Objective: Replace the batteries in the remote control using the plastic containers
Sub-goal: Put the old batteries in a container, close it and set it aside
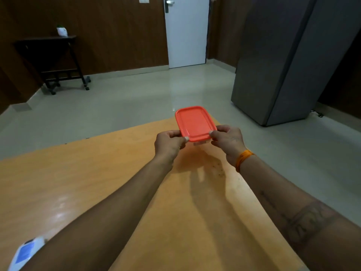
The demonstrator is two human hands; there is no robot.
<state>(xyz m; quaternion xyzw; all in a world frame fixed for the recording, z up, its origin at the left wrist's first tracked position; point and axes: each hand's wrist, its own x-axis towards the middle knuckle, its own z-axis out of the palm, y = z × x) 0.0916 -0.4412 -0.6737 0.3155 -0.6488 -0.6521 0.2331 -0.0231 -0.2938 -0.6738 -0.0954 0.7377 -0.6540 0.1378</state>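
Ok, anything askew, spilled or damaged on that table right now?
Nothing serious. Dark specks mark the table beneath the red-lidded container, which both hands hold aloft, level and lidded. The remote lies near the near-left edge.

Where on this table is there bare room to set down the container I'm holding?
Both hands, left hand and right hand, hold the orange-lidded container above the table's far end. Bare wood lies below it, between the forearms, and across the left side. Only the near-left corner is taken, by the remote control.
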